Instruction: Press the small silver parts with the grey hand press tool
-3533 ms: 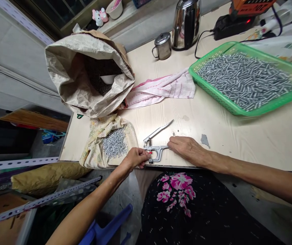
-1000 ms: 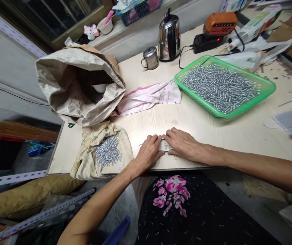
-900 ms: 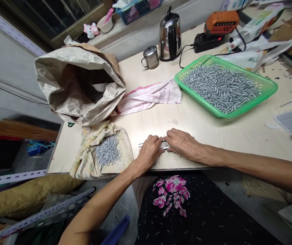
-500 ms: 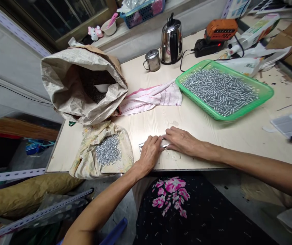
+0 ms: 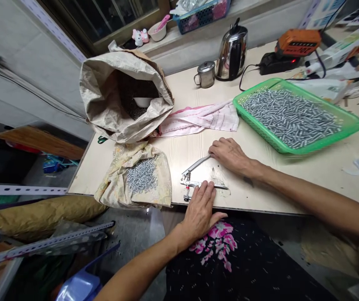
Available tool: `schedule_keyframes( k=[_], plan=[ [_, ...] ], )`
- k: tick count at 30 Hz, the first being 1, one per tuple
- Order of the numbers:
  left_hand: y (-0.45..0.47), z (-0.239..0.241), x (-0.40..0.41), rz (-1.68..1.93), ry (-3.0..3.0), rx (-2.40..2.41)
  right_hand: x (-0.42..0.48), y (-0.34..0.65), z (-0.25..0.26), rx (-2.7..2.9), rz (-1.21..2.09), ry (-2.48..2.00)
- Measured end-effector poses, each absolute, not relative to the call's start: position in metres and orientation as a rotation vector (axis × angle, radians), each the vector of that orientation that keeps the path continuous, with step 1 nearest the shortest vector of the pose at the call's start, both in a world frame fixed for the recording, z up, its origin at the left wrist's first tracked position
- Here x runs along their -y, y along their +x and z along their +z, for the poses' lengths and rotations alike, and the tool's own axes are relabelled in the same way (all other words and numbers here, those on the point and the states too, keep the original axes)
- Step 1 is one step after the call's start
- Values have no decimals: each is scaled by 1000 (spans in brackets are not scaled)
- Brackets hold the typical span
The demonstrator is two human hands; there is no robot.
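A metal hand tool [image 5: 192, 183] lies at the table's front edge, two long arms spread apart, with springs and a small red part at its left end. My left hand [image 5: 200, 209] rests over the lower arm, fingers stretched flat on it and thumb spread away. My right hand [image 5: 228, 154] is closed around the far end of the raised upper arm [image 5: 198, 164]; its fingertips are partly hidden. To the left, a floral cloth [image 5: 163, 184] bears a heap of small silvery metal pins [image 5: 142, 175].
A green basket [image 5: 280, 146] full of similar metal pieces stands at right. Behind are an open sack [image 5: 104, 121] with a white scoop [image 5: 142, 102], a pink-white towel [image 5: 198, 119], a lidded metal mug [image 5: 206, 75], a kettle [image 5: 231, 54] and an orange battery [image 5: 298, 42] on a charger.
The tool's arms have spread apart. My right hand has moved up and away with the upper arm, while my left hand has shifted right and flattened over the lower one. The view has swung left.
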State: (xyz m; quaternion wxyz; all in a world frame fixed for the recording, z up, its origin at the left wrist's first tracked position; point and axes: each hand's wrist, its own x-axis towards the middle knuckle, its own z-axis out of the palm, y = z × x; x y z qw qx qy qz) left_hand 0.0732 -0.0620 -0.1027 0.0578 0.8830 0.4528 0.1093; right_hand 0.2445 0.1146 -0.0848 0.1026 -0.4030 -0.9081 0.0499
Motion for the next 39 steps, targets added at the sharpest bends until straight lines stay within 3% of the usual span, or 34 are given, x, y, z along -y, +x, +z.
schedule_keyframes(
  k=[8, 14, 18, 22, 26, 30, 34, 36, 39],
  plan=[
    [72, -109, 66, 430, 2540, -1370, -61, 184, -63, 2962, 332, -165],
    [69, -102, 75, 430, 2540, -1316, -52, 157, -63, 3084, 197, -142],
    [49, -78, 84, 709, 2610, -1202, -52, 150, -67, 3080, 234, -71],
    [-2, -66, 75, 841, 2542, -1884, -65, 168, -52, 2830, 425, -328],
    [-52, -67, 51, 429, 2323, -2402, -88, 228, -17, 2376, 471, -765],
    [-67, -71, 33, 108, 2217, -2470, -110, 314, 2, 2164, -4, -1214],
    [-65, -71, 24, -115, 2226, -2434, -114, 371, -12, 2194, -252, -1586],
    [-65, -70, 21, -186, 2251, -2400, -104, 369, -28, 2272, -209, -1551],
    [-69, -72, 17, -212, 2275, -2361, -77, 329, -53, 2464, 184, -1233]
  ],
)
